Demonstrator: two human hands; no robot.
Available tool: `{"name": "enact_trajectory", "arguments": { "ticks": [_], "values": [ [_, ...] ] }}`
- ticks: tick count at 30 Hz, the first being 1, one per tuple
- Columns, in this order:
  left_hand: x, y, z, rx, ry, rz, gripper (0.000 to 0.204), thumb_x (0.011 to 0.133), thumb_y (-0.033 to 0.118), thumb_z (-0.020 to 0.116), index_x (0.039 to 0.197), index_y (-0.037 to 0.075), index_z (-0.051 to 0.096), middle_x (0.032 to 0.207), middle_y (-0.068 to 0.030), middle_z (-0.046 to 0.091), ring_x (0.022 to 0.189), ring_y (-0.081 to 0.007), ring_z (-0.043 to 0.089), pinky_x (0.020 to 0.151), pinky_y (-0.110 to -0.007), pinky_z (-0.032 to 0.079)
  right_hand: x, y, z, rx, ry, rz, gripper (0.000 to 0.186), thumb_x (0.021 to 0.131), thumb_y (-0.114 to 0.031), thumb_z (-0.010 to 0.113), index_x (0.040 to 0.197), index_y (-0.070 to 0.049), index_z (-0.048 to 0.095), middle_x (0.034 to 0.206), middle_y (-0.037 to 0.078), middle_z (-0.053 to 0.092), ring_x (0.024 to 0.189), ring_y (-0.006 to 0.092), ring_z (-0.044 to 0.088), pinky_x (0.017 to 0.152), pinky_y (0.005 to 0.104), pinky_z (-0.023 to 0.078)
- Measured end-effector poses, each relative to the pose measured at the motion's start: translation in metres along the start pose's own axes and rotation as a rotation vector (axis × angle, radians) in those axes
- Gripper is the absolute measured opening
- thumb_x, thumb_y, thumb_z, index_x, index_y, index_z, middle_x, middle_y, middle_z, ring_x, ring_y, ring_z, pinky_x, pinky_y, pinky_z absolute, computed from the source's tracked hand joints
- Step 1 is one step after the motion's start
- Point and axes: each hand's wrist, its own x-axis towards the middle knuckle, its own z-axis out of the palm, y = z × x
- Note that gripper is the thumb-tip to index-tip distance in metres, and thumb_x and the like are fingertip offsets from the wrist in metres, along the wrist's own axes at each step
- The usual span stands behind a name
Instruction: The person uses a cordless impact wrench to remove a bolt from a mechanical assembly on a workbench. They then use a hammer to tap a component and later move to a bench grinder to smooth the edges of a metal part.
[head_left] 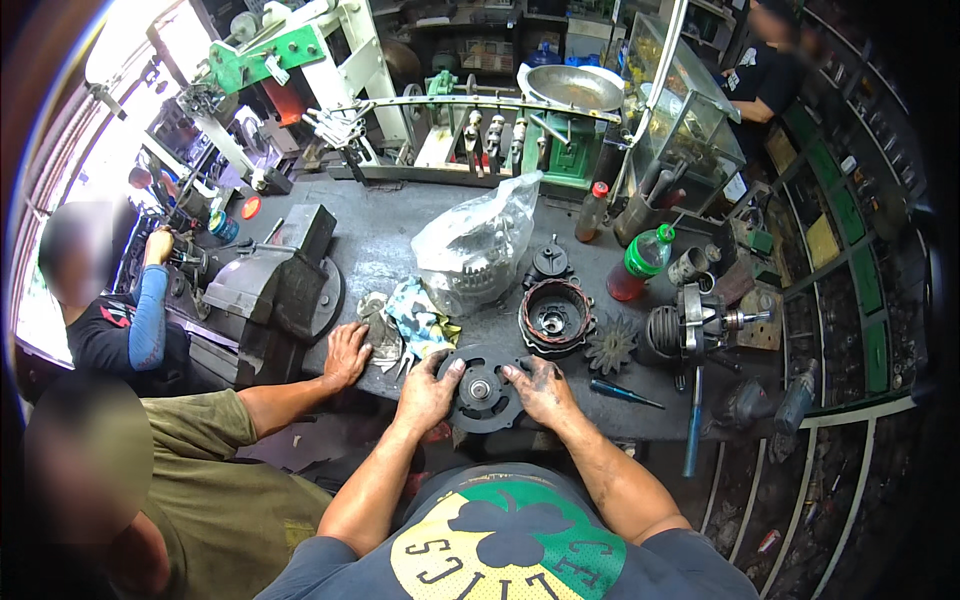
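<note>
Both my hands grip a round dark metal alternator end cover (pixel 484 412) at the front edge of the bench. Slots ring its central bearing. My left hand (pixel 428 392) is closed on its left rim, the thumb on top, and my right hand (pixel 544 394) closes on the right rim the same way. Just beyond it stands an alternator housing (pixel 556 345) with copper windings inside. A finned, star-shaped metal part (pixel 612 345) lies to the right of that. Nearer my right hand rests a blue-handled screwdriver (pixel 625 393). A patterned cloth (pixel 416 310) is beyond my left hand.
A clear plastic bag (pixel 475 250) of metal parts sits mid-bench. A bench vise (pixel 270 275) is at left. Bottles (pixel 645 262) and a shaft assembly with a blue-handled bar (pixel 693 430) stand right. A co-worker's hand (pixel 347 355) rests on the bench; other people are farther off.
</note>
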Motion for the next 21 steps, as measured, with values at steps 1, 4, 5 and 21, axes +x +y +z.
{"name": "enact_trajectory", "arguments": {
  "ticks": [1,4,5,21],
  "values": [
    [0.009,-0.010,-0.001,-0.017,-0.037,0.006,0.064,0.103,0.046,0.068,0.137,-0.008,0.066,0.130,-0.0326,0.071,0.126,-0.0419,0.069,0.109,-0.044,0.052,0.000,0.000,0.001,-0.023,0.070,-0.034,0.061,0.102,-0.053,0.067,0.119,0.006,0.072,0.112,0.030,0.075,0.110,0.0447,0.072,0.093,0.0518,0.056],
    [0.016,-0.021,0.003,0.036,-0.067,-0.055,0.066,0.103,0.047,0.067,0.136,-0.010,0.066,0.123,-0.0330,0.073,0.118,-0.0428,0.072,0.105,-0.045,0.053,0.008,0.011,0.003,0.026,-0.017,-0.053,0.060,0.102,-0.055,0.066,0.112,0.004,0.074,0.102,0.030,0.075,0.100,0.0451,0.074,0.086,0.0531,0.056],
    [0.021,-0.013,0.001,0.049,-0.093,-0.065,0.066,0.103,0.047,0.067,0.135,-0.010,0.066,0.121,-0.0324,0.074,0.116,-0.0420,0.073,0.104,-0.045,0.054,0.011,0.016,0.005,-0.020,0.010,-0.057,0.058,0.103,-0.054,0.065,0.113,0.003,0.074,0.104,0.029,0.076,0.102,0.0447,0.074,0.087,0.0516,0.057],
    [-0.058,-0.004,0.046,-0.234,0.034,-0.012,0.052,0.095,0.028,0.085,0.132,0.001,0.061,0.104,-0.0101,0.074,0.090,-0.0154,0.067,0.082,-0.033,0.057,-0.062,0.088,0.005,0.039,-0.003,0.125,0.093,0.103,-0.069,0.055,0.151,0.012,0.052,0.152,0.038,0.053,0.148,0.0452,0.050,0.123,0.0462,0.038]
  ]
}}
